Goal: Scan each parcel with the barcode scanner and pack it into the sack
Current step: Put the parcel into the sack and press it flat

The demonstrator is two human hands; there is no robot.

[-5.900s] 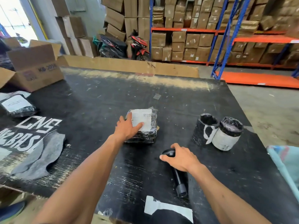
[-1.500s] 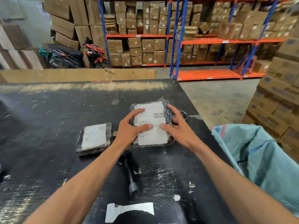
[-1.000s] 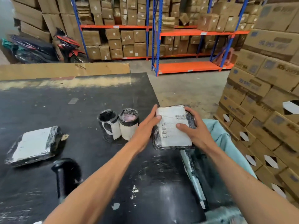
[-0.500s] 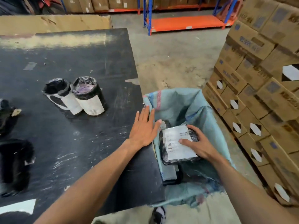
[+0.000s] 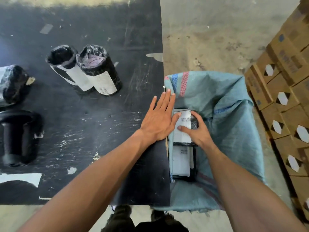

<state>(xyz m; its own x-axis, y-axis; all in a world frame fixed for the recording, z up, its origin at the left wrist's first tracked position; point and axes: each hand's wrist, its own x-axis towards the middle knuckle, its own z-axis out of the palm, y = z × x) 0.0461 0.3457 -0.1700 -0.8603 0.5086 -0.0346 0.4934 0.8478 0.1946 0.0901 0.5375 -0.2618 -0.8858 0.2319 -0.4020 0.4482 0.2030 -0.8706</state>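
Note:
A teal woven sack (image 5: 222, 104) hangs open at the right edge of the black table (image 5: 83, 114). Inside it my right hand (image 5: 195, 131) grips a flat black-wrapped parcel with a white label (image 5: 184, 124), which sits on top of another labelled parcel (image 5: 181, 160). My left hand (image 5: 160, 119) lies flat with straight fingers on the table edge beside the sack. The black barcode scanner (image 5: 16, 138) lies on the table at the far left. Two upright cylindrical parcels (image 5: 98, 71) and a flat black parcel (image 5: 11, 82) stand further back on the table.
Stacked cardboard boxes (image 5: 287, 97) stand close to the right of the sack. Bare concrete floor (image 5: 217, 34) lies beyond the table's right edge. A white paper scrap (image 5: 18, 179) lies on the table's near left.
My right hand has lowered the parcel deeper into the sack, onto the parcel below. My left hand stays flat on the table edge. The camera has tilted further down.

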